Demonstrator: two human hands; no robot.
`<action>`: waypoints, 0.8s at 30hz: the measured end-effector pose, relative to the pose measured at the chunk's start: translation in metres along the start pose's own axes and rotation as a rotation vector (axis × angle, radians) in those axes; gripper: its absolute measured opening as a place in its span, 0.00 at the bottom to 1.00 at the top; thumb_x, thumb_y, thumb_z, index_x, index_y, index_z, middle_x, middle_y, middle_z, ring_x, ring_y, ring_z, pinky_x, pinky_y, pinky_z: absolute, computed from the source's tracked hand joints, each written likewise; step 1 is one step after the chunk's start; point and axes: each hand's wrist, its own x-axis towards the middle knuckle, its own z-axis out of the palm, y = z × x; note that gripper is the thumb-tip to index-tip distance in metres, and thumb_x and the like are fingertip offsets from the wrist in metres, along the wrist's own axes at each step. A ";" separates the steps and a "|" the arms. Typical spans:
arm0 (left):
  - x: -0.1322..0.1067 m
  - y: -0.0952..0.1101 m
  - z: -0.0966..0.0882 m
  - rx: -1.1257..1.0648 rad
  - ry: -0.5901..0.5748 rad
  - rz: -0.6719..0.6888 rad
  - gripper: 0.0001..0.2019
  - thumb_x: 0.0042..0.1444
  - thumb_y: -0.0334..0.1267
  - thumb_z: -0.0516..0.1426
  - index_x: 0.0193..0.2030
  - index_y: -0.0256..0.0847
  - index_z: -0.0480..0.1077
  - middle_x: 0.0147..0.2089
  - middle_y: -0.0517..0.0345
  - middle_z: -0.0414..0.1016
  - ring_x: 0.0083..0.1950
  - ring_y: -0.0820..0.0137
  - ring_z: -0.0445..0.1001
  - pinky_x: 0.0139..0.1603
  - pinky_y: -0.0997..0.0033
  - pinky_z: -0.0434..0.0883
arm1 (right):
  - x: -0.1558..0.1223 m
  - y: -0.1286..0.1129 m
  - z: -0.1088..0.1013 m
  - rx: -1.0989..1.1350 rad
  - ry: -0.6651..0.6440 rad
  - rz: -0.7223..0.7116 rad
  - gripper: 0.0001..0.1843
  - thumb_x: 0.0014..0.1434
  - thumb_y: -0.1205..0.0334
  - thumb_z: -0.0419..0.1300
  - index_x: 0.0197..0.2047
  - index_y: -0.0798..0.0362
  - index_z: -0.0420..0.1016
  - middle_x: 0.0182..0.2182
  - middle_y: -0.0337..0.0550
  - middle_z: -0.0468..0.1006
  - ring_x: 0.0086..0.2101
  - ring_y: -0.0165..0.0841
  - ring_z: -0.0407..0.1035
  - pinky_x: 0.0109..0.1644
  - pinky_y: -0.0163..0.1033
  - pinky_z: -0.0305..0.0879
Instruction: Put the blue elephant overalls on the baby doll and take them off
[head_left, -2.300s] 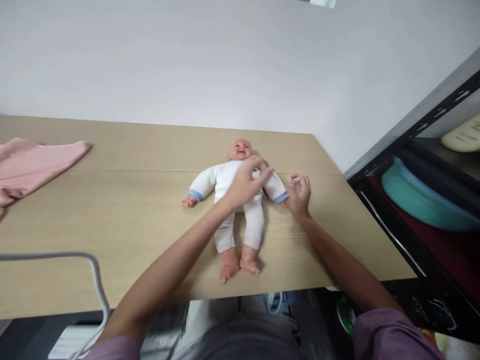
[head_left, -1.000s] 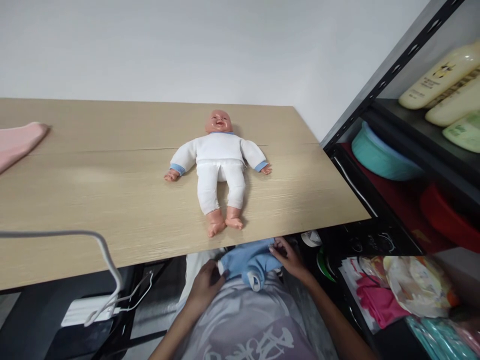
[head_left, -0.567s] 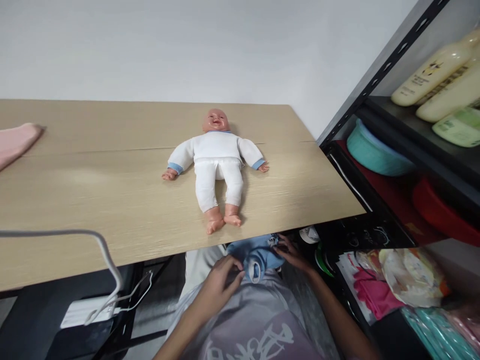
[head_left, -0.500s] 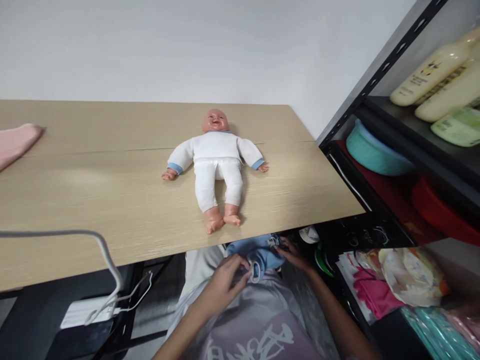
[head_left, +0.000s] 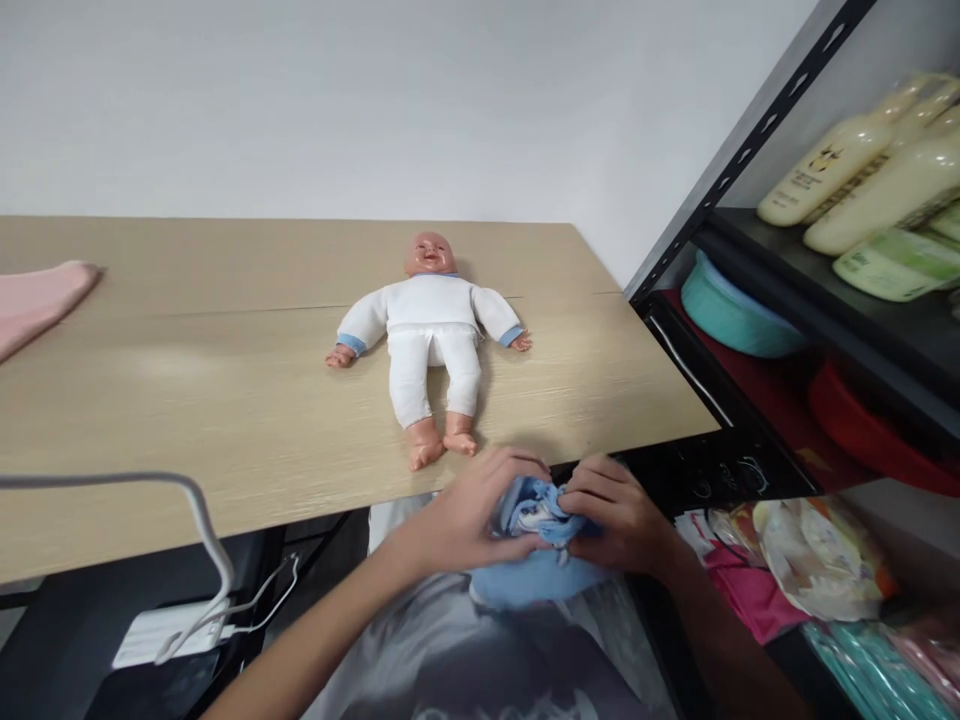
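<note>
A baby doll (head_left: 430, 334) in white top and trousers with blue cuffs lies on its back on the wooden table (head_left: 225, 380), feet toward me. Just below the table's front edge, both my hands bunch up a small light-blue garment (head_left: 536, 540). My left hand (head_left: 472, 515) grips its left side, my right hand (head_left: 619, 515) its right side, fingers curled into the cloth. The garment's lower part hangs over my lap.
A pink cloth (head_left: 37, 300) lies at the table's far left. A white clothes hanger (head_left: 187, 530) sticks out at the near left. A black shelf rack (head_left: 750, 290) on the right holds bottles (head_left: 862, 180), a teal basin (head_left: 731, 310) and bagged items.
My hands left the doll, dropped to my lap and took up the blue garment. They have now lifted it to the table's front edge and gathered it between them.
</note>
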 end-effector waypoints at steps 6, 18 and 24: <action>0.041 0.024 -0.071 0.097 0.100 0.118 0.24 0.62 0.48 0.72 0.61 0.45 0.73 0.56 0.51 0.83 0.55 0.58 0.83 0.57 0.59 0.78 | 0.099 0.012 -0.049 0.000 0.141 -0.098 0.15 0.64 0.56 0.75 0.50 0.43 0.77 0.46 0.46 0.80 0.48 0.44 0.76 0.55 0.52 0.76; 0.109 0.015 -0.179 0.012 0.843 0.083 0.27 0.72 0.63 0.61 0.32 0.41 0.71 0.29 0.62 0.70 0.31 0.72 0.70 0.32 0.73 0.69 | 0.246 0.057 -0.040 0.458 0.173 0.001 0.28 0.70 0.51 0.72 0.68 0.46 0.73 0.54 0.46 0.80 0.51 0.39 0.76 0.56 0.46 0.78; 0.118 0.010 -0.214 -0.052 0.909 0.093 0.24 0.70 0.62 0.64 0.37 0.41 0.74 0.29 0.62 0.71 0.30 0.71 0.73 0.31 0.72 0.70 | 0.294 0.068 -0.033 0.556 0.078 -0.003 0.13 0.69 0.54 0.74 0.48 0.49 0.78 0.26 0.27 0.60 0.28 0.28 0.58 0.43 0.39 0.69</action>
